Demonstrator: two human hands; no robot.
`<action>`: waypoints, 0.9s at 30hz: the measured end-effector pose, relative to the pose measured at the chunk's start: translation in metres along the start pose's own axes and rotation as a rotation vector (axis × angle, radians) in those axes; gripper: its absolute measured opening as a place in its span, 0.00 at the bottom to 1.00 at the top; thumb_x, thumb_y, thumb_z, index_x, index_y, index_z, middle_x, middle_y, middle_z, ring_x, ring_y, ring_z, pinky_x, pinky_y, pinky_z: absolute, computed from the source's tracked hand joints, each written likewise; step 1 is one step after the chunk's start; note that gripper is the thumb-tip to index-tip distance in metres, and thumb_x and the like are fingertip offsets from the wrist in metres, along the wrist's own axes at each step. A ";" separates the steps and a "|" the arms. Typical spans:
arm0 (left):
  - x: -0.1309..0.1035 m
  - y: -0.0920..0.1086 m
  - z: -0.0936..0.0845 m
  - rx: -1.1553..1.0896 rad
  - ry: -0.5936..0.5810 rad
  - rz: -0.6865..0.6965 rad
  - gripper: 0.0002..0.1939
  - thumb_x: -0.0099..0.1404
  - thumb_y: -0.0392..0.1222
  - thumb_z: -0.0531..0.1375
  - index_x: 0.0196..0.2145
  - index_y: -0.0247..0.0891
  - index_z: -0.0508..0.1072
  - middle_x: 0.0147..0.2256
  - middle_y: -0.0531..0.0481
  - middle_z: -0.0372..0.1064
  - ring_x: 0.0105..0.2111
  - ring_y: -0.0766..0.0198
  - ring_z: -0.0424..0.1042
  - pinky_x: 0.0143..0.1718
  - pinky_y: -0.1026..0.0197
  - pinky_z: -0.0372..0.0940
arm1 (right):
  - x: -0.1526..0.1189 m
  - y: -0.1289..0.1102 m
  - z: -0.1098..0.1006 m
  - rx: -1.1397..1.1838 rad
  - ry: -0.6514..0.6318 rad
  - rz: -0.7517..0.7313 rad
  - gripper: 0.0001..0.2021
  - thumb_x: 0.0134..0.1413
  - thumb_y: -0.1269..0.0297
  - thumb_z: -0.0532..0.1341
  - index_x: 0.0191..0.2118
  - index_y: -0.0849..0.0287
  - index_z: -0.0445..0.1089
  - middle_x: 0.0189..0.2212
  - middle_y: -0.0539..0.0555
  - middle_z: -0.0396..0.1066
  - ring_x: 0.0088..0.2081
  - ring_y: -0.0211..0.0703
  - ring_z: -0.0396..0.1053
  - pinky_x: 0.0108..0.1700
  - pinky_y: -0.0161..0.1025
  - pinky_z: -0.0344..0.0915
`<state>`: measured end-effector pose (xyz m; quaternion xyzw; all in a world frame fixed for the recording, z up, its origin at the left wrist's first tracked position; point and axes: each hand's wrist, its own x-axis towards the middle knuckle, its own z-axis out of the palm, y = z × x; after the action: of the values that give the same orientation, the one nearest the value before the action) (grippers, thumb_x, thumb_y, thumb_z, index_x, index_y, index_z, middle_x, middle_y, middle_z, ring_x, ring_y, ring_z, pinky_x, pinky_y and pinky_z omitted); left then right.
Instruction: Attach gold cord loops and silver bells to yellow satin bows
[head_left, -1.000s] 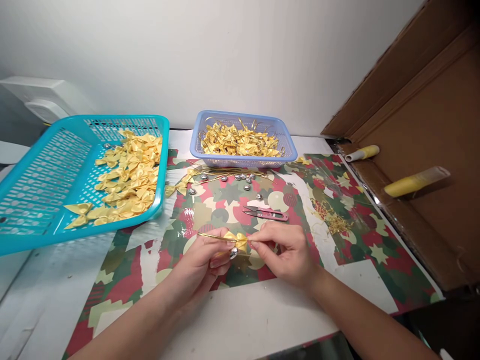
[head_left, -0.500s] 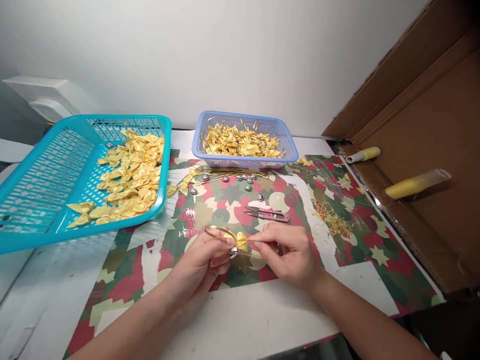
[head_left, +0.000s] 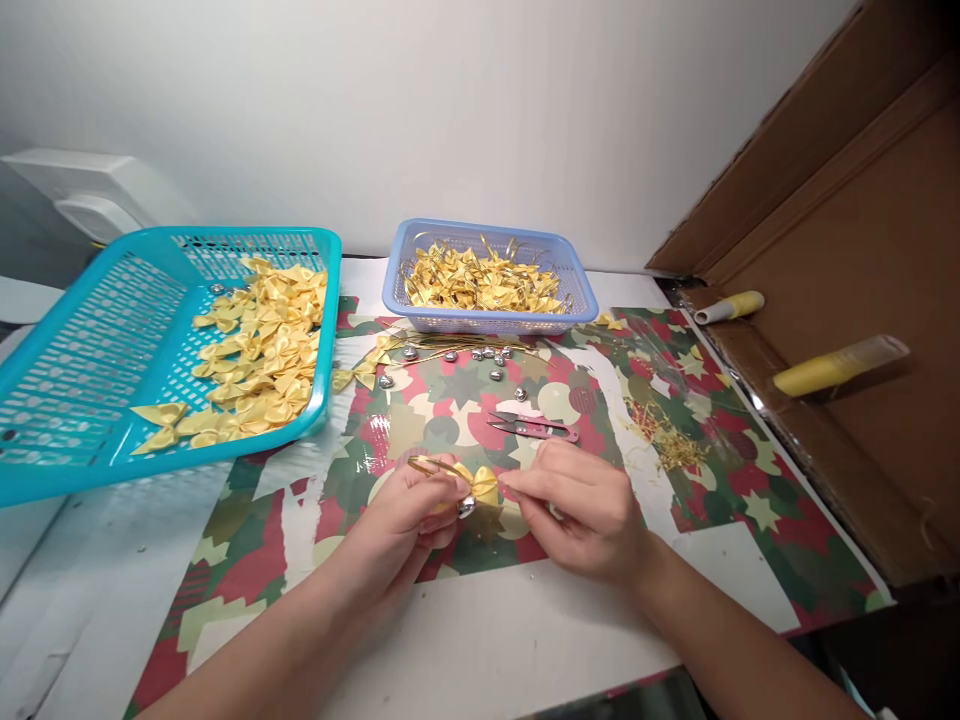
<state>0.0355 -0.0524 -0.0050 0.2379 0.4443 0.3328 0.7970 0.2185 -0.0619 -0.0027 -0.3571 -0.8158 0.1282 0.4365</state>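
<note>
My left hand (head_left: 420,505) is closed on a yellow ribbon bow (head_left: 485,484), with a loop of gold cord (head_left: 431,463) standing up over the fingers. A small silver bell (head_left: 467,506) hangs at the bow's lower left, against my fingertips. Just right of the bow, my right hand (head_left: 581,505) is pinched at the bow's edge; whatever lies between thumb and forefinger is too small to make out. Beyond the right hand lies a pair of pink thread snips (head_left: 534,427), blades pointing left.
A turquoise basket (head_left: 328,330) at left holds yellow bows (head_left: 274,340). The blue basket (head_left: 487,326) at the back holds corded bows. Loose silver bells (head_left: 496,375) and gold cords (head_left: 450,343) lie before it. Thread scraps (head_left: 679,448) lie right, near a cardboard wall (head_left: 840,250) with yellow tubes (head_left: 840,366).
The gold loop has tipped flatter over my left hand. My right hand has turned slightly, its fingers curling more, still at the bow's right edge.
</note>
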 end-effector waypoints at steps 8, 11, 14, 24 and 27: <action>-0.002 -0.002 0.003 -0.016 0.034 0.017 0.16 0.48 0.40 0.64 0.19 0.38 0.57 0.16 0.62 0.44 0.18 0.75 0.39 0.17 0.70 0.40 | -0.005 -0.002 0.012 0.139 0.069 0.115 0.12 0.53 0.78 0.55 0.35 0.58 0.74 0.19 0.51 0.69 0.22 0.37 0.62 0.26 0.36 0.63; -0.004 -0.001 0.004 -0.020 0.055 0.025 0.15 0.48 0.41 0.64 0.20 0.38 0.58 0.16 0.62 0.44 0.17 0.75 0.41 0.18 0.70 0.41 | -0.006 -0.005 0.017 0.156 0.106 0.171 0.11 0.54 0.77 0.55 0.34 0.58 0.74 0.19 0.51 0.70 0.22 0.37 0.63 0.26 0.36 0.63; -0.004 -0.001 0.005 -0.024 0.066 0.036 0.16 0.48 0.41 0.64 0.19 0.38 0.57 0.16 0.62 0.44 0.17 0.75 0.41 0.18 0.70 0.42 | -0.006 -0.008 0.020 0.163 0.135 0.207 0.11 0.54 0.76 0.55 0.33 0.58 0.74 0.19 0.51 0.68 0.22 0.36 0.63 0.25 0.35 0.63; -0.001 -0.003 0.002 -0.005 0.044 0.064 0.19 0.49 0.41 0.64 0.19 0.39 0.55 0.17 0.62 0.41 0.18 0.74 0.37 0.18 0.69 0.41 | -0.007 -0.007 0.020 0.136 0.101 0.267 0.10 0.56 0.75 0.57 0.35 0.58 0.74 0.20 0.51 0.71 0.23 0.37 0.66 0.26 0.35 0.65; -0.001 -0.002 0.003 0.020 0.061 0.093 0.21 0.49 0.42 0.65 0.17 0.39 0.53 0.17 0.62 0.41 0.19 0.74 0.37 0.18 0.69 0.41 | -0.009 -0.006 0.019 0.129 0.087 0.343 0.08 0.56 0.73 0.58 0.36 0.58 0.73 0.23 0.50 0.73 0.24 0.37 0.68 0.26 0.34 0.65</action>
<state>0.0385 -0.0546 -0.0041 0.2557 0.4603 0.3721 0.7644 0.2038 -0.0701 -0.0161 -0.4673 -0.7135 0.2376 0.4649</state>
